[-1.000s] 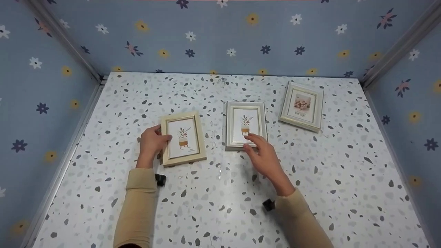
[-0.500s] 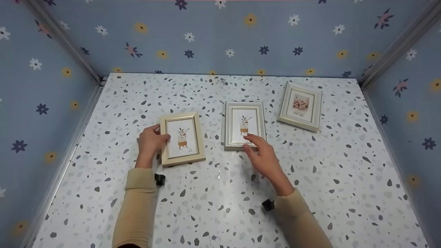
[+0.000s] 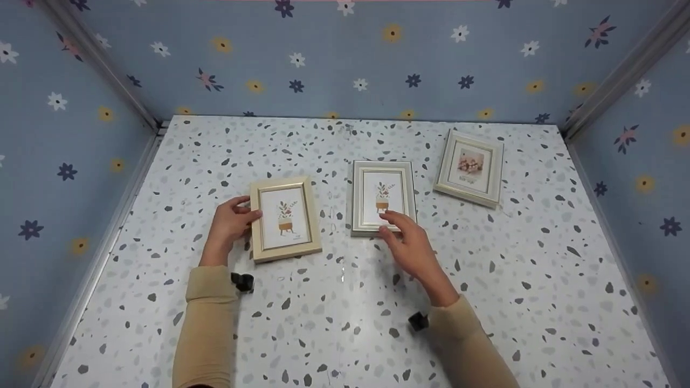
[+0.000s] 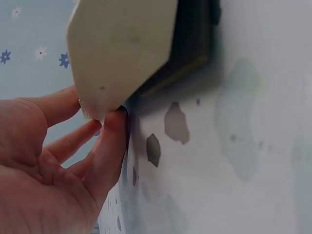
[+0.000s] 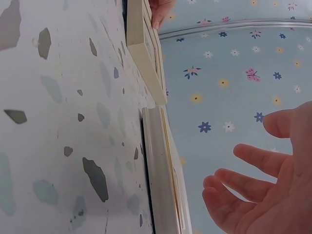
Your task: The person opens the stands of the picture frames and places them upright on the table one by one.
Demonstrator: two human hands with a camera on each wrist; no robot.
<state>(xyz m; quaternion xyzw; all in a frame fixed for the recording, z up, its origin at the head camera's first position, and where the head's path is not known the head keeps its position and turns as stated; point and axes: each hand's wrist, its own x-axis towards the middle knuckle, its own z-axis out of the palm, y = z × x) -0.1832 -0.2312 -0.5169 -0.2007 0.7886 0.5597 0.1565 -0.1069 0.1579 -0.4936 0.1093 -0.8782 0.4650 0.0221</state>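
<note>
Probably light, rigid and fragile-fronted, the cream frame (image 3: pixel 285 215) left of centre on the surface (image 3: pixel 323 323) is best held by its border, where the left grip (image 3: pixel 229 220) pinches it, the right grip (image 3: pixel 412 245) parted, empty.

Overhead view, near wrist views, shared frame (image 3: pixel 285 218)

I wear long tan sleeves, plain and matte, somewhere between sand and khaki. My left sleeve (image 3: pixel 204 334) ends in a broad turned-back cuff (image 3: pixel 211 283), with soft curved creases lower on the forearm. My right sleeve (image 3: pixel 477 350) is the same cloth, in deeper shade on its inner side. A small, blocky black device (image 3: pixel 245 282) juts from my left wrist, and a matching black block (image 3: pixel 418 321) from my right. My left hand (image 3: pixel 229 223) and right hand (image 3: pixel 412 248) are bare.
</note>
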